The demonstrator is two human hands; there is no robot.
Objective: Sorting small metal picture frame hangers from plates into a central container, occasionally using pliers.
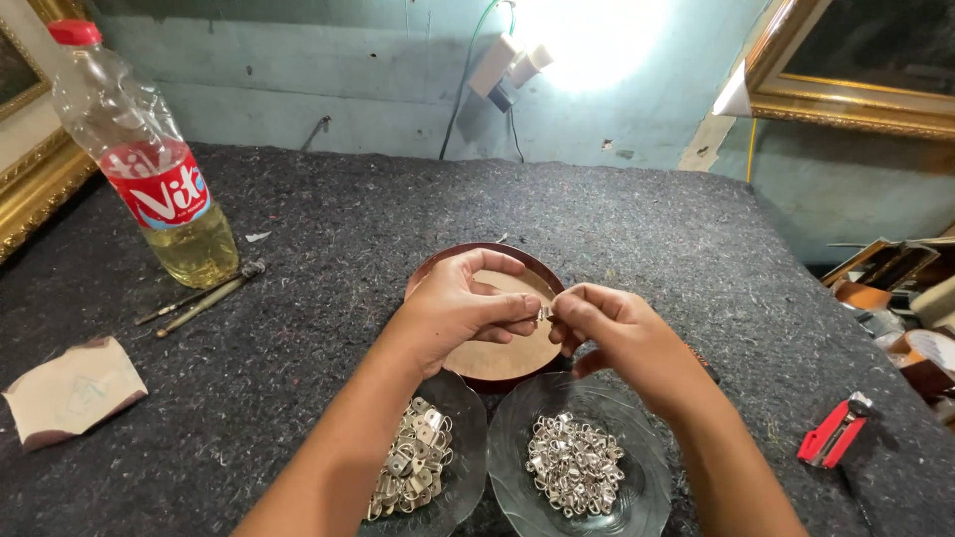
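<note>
At centre of a dark felt-covered bench (617, 219), both hands meet over a round brown dish (497, 358). Left hand (460, 308) and right hand (617, 333) are pinched thumb-to-forefinger on one small metal fitting (544, 313) held between them; fingers otherwise curled in, nearly closed. Fitting is too small to make out in detail.

Below hands, approx 6 o'clock: two clear glass dishes, side by side, rims touching or nearly so. Left glass dish (468, 408), under the left forearm, holds flat silver hanger plates (413, 467). Right glass dish (512, 438) holds a heap of small silver rings/loops (574, 462).

At 10 o'clock, well apart from the hands: clear plastic bottle (149, 159), red cap, red label, yellowish liquid approx a quarter full, standing upright. Just beside its base, two thin hand tools (204, 296) lie flat. At 8 o'clock, a piece of sandpaper (72, 390). At 4 o'clock near bench edge, a red stapler-type tool (834, 430). Gilt picture frames at 9 o'clock (35, 184) and 2 o'clock (856, 104). Bright lamp (587, 30) on the wall at 12 o'clock.
</note>
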